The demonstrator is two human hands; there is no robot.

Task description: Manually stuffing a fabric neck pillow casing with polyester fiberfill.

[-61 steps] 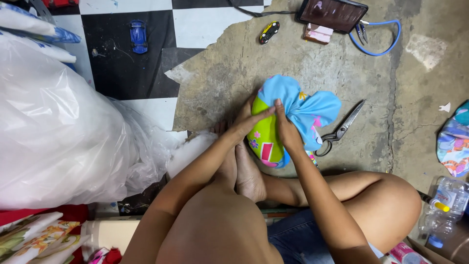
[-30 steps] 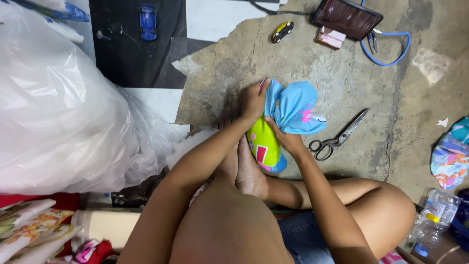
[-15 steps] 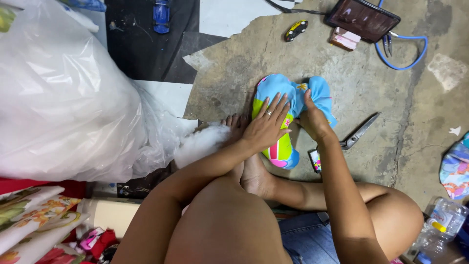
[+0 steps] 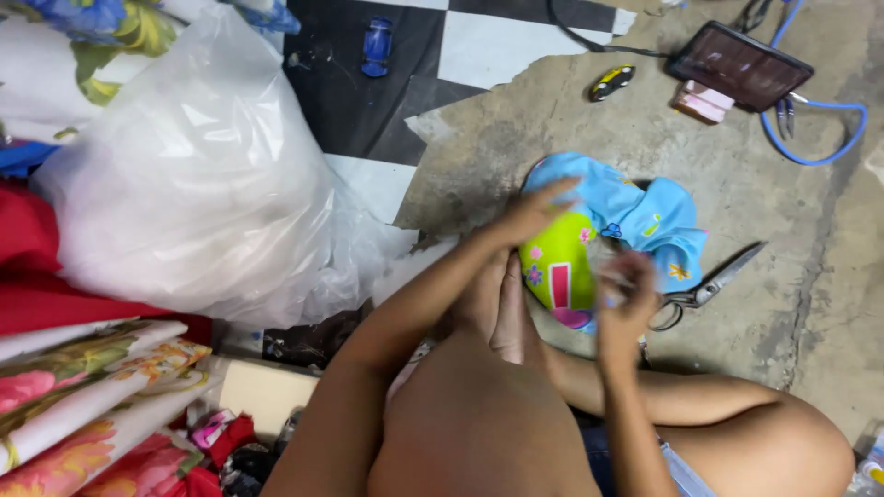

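A small stuffed cushion (image 4: pixel 562 267) of lime green and light blue printed fabric lies on the concrete floor in front of my folded legs. My left hand (image 4: pixel 534 213) rests on its upper left edge, fingers stretched over the blue cloth (image 4: pixel 645 216). My right hand (image 4: pixel 628 296) hovers blurred over the cushion's lower right side, fingers pinched together; whatever it pinches is too small to see. Black-handled scissors (image 4: pixel 709 285) lie just right of that hand.
A large clear plastic bag of white filling (image 4: pixel 193 175) fills the left. Floral and red fabrics (image 4: pixel 83 387) are stacked at lower left. A dark tablet (image 4: pixel 739 66) with a blue cable (image 4: pixel 829 120), a pink pad and a small yellow-black object lie at the top.
My right hand has pulled back off the cushion toward me and is blurred with motion. My left hand stays on the cushion's top edge. The view has shifted left.
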